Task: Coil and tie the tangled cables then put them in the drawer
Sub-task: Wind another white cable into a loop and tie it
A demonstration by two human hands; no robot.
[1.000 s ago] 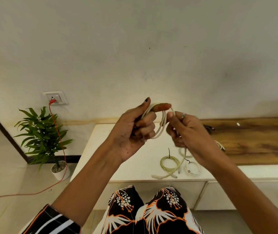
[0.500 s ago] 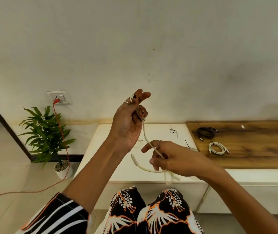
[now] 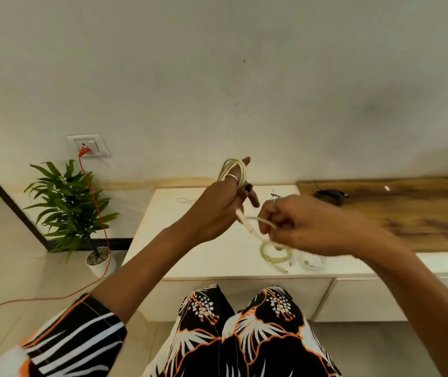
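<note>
Holding cream cable (image 3: 233, 170) looped round left hand (image 3: 214, 210) fingers above white cabinet (image 3: 190, 240); right hand (image 3: 301, 224) fingers pinched its loose end.

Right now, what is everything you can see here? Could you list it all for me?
cream cable: one, cream, looped round the left hand's fingers, its loose end running to the right hand
coiled cable: one, pale yellow-green, near the cabinet's front edge
black cable: one, black, coiled on the wooden panel
small white loop: one, white, at the back left of the cabinet top
cabinet: one, white, low, against the wall
wooden panel: one, brown, right part of the cabinet top
potted plant: one, green in a white pot, on the floor at left
wall socket: one, white, with a red plug
red cord: one, trailing to the floor
left hand: holds the coil
right hand: pinches the loose end
</note>
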